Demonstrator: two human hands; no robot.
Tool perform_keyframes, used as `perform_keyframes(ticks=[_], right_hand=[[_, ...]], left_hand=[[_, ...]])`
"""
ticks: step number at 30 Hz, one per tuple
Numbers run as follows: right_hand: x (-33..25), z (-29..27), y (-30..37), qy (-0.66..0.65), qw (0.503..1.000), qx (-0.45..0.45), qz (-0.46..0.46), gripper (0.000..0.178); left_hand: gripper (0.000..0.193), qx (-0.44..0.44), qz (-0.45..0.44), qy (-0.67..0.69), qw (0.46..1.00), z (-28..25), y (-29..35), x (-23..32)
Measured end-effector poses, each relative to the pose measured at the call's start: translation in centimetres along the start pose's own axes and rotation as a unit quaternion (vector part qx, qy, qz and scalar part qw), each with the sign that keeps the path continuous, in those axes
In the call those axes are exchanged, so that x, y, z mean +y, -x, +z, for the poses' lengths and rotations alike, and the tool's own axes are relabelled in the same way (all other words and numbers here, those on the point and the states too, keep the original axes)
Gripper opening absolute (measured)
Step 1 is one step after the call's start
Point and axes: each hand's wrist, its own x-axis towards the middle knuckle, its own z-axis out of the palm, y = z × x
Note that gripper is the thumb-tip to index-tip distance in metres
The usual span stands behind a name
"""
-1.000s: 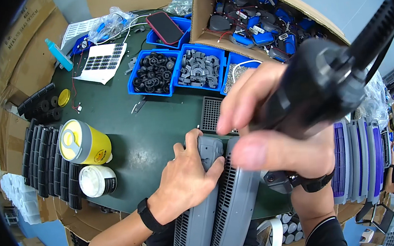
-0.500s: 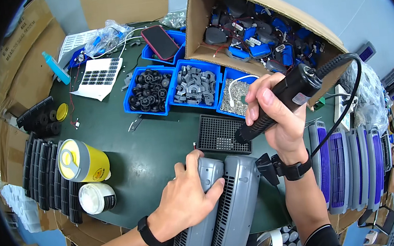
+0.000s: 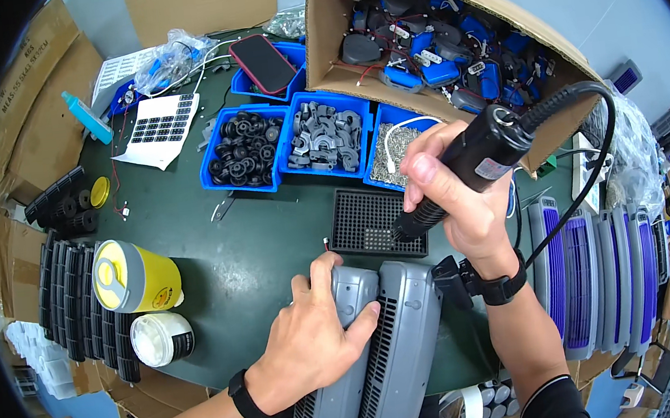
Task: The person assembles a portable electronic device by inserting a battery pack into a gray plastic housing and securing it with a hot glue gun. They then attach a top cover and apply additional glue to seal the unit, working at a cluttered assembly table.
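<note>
My right hand point(image 3: 469, 203) is wrapped round a black corded electric screwdriver point(image 3: 472, 158), which is tilted with its tip at the right side of a black perforated screw tray point(image 3: 364, 214). Small screws sit in some of the tray's holes; whether the tip touches one I cannot tell. My left hand point(image 3: 307, 334) grips the upper end of a long grey plastic housing point(image 3: 352, 289) with a slotted side. A second grey housing point(image 3: 399, 316) lies against it on the right. Both stick out over the table's near edge.
Blue bins hold black wheels point(image 3: 243, 149), grey clips point(image 3: 327, 136) and small screws point(image 3: 394, 150). Behind them stands a carton point(image 3: 454, 102) of blue-and-grey parts. A yellow-lidded cup point(image 3: 142, 274) and a white jar point(image 3: 161, 339) are left; purple-and-grey units point(image 3: 575, 282) are right.
The screwdriver tip has dipped slightly toward the tray with my right hand. My left hand keeps its grip on the grey housing. The whole view has shifted a little.
</note>
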Motion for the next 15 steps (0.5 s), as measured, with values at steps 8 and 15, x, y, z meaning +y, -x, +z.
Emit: perform_keyframes(ticks=[8,15], right_hand=[[-0.9,0.6,-0.1,0.012,0.997,-0.073,0.038,0.02],[-4.3,0.9,0.2,-0.063,0.993,-0.082,-0.062,0.031]], left_hand=[[0.08,-0.002,-0.008,-0.008,1.0,-0.1,0.1,0.1],[0.078,0.014,0.018,-0.019,1.0,0.0,0.3,-0.1]])
